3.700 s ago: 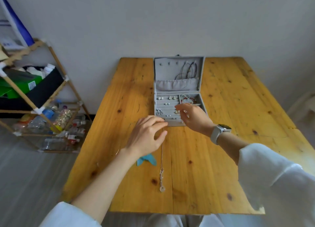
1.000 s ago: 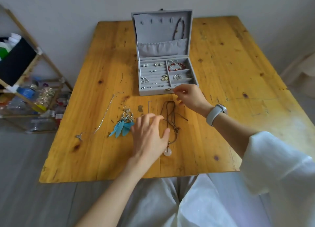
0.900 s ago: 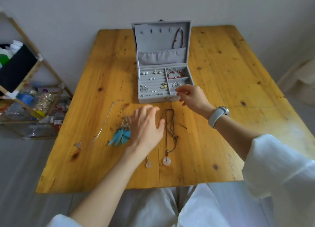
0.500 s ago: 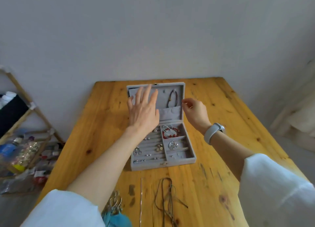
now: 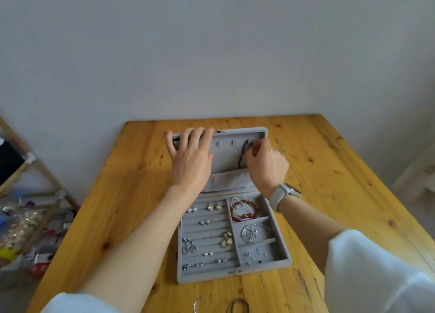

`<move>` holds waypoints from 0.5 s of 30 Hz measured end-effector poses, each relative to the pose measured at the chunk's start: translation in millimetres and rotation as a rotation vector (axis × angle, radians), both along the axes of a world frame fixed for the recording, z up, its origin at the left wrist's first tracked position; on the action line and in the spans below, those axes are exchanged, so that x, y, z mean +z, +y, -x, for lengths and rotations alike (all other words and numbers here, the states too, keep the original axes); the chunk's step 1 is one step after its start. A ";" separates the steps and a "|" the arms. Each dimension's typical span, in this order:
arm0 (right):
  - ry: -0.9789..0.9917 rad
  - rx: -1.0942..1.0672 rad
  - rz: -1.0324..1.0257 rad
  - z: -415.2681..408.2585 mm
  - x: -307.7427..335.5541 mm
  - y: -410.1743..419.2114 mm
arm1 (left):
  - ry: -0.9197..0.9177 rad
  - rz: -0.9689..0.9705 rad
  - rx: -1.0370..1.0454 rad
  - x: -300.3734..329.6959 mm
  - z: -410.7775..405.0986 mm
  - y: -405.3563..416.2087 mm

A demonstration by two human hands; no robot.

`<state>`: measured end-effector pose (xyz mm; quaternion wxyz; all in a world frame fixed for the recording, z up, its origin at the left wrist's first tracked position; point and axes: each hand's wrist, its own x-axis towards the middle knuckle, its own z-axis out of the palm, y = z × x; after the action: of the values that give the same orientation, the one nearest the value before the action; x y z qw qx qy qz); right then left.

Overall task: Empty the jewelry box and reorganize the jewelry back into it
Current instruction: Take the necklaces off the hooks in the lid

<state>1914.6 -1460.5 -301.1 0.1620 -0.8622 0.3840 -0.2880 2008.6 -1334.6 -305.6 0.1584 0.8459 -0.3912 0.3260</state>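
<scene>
Open grey velvet jewelry box (image 5: pixel 231 274) at the centre of the yellow knotty wooden table (image 5: pixel 113 195), raised lid (image 5: pixel 256 134) toward 12 o'clock, tray toward 6 o'clock. Left hand (image 5: pixel 190 162) laid flat against the lid's inner face at about 11 o'clock of the box, fingers spread over the top edge, gripping nothing. Right hand (image 5: pixel 267 165) at about 1 o'clock, fingertips (image 5: pixel 255 148) pinched together on the dark cord necklace (image 5: pixel 242 158) hanging from a hook at the lid's right end. White smartwatch (image 5: pixel 283 195) on the right wrist, white sleeves on both forearms.

In the tray: red beaded bracelet (image 5: pixel 244 211) with a thin silver chain in the 1 o'clock compartment; silver flower pendant (image 5: pixel 249 234) in the compartment just below; tiny studs (image 5: pixel 255 256) in the 5 o'clock compartment. Slotted rows on the left half holding pearl studs (image 5: pixel 191 209), silver earrings (image 5: pixel 214 206), a pale oval-stone pair (image 5: pixel 227 239) and silver drop earrings (image 5: pixel 188 247).

On the table at 6 o'clock, cut by the frame edge: a silver chain end (image 5: pixel 196 304) and a dark cord loop (image 5: pixel 237 305). Wooden shelf rack (image 5: pixel 35 162) with blurred clutter at 9 o'clock.
</scene>
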 end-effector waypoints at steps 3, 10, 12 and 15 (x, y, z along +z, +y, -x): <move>-0.239 0.028 -0.041 1.2 15.3 -2.0 | -0.009 0.000 0.002 -0.4 0.4 2.2; -0.516 0.422 -0.059 21.5 75.9 7.8 | 0.174 -0.122 0.013 19.6 16.8 8.9; -0.549 0.494 -0.121 35.8 90.8 15.5 | 0.190 -0.061 -0.026 24.5 29.8 14.7; -0.629 0.572 -0.179 63.4 111.6 30.4 | 0.447 0.162 -0.259 32.0 66.9 21.7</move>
<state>1851.2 -1430.1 -189.5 0.4186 -0.7868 0.0850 -0.4455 1941.7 -1312.9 -273.6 0.3483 0.8243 -0.4243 0.1383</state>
